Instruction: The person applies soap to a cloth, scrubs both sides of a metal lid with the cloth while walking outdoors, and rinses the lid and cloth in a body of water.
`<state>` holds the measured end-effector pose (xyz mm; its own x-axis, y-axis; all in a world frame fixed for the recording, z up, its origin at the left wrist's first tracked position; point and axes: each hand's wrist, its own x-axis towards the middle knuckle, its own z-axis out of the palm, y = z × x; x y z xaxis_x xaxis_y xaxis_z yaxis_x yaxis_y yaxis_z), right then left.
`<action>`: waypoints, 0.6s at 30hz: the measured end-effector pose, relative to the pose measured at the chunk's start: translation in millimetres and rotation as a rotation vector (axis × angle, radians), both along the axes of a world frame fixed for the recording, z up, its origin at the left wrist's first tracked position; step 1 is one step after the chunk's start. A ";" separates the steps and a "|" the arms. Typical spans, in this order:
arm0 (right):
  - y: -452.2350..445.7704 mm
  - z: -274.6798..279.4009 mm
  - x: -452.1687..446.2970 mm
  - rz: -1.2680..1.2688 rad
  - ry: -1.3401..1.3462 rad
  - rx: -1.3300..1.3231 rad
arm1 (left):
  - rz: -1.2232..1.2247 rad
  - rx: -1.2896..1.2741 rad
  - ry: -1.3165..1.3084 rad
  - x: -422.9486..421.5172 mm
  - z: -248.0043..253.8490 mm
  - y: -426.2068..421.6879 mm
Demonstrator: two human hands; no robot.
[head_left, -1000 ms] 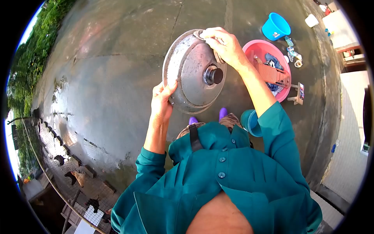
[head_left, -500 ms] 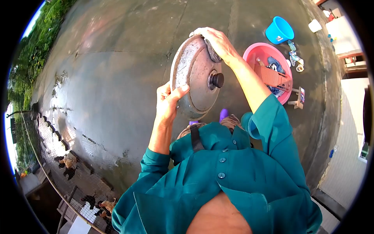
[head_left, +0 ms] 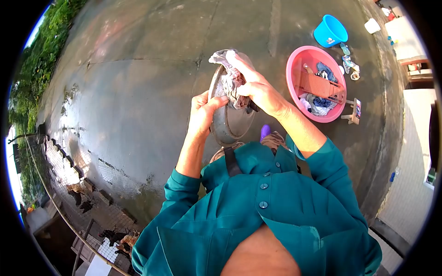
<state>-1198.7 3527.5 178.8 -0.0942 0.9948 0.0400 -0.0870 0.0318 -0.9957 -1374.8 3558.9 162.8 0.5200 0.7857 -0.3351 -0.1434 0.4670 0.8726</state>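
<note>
A round metal lid (head_left: 226, 125) is held up over the ground, tilted so that it looks narrow. My left hand (head_left: 204, 112) grips its left edge, the thumb lying over the rim. Against the lid's upper face my right hand (head_left: 258, 87) holds a crumpled, pale grey cloth (head_left: 232, 83), its thumb and fingers pressed on the fabric. The cloth hangs over the top rim and covers much of the upper lid. Cloth and right hand hide most of the dark knob.
At the right are a pink basin (head_left: 291, 83) with clothes and a red washboard (head_left: 320, 86), a blue bucket (head_left: 330, 31), a small stool (head_left: 353, 112) and sandals (head_left: 347, 63). Chickens (head_left: 120, 241) stand at the lower left, beyond a long pole (head_left: 62, 212).
The lid has turned more edge-on and moved slightly lower. My right hand, with the cloth, has come down from the top rim across the lid's face. My left hand still grips the edge.
</note>
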 end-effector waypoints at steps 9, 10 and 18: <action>-17.5 -11.4 13.9 -0.278 -0.821 0.576 | -0.073 -0.038 -0.031 12.5 7.7 0.4; -18.8 -11.8 14.5 -0.390 -0.800 0.636 | -0.102 -0.031 -0.021 14.8 9.8 -1.9; -40.6 6.2 36.8 -0.431 -0.781 0.641 | -0.261 0.165 0.066 52.8 19.5 -24.5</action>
<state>-1161.9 3486.8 185.0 0.0326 0.7661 0.6419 0.7028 0.4391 -0.5597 -1322.0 3534.3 182.3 0.6926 0.6750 -0.2542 0.0226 0.3319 0.9430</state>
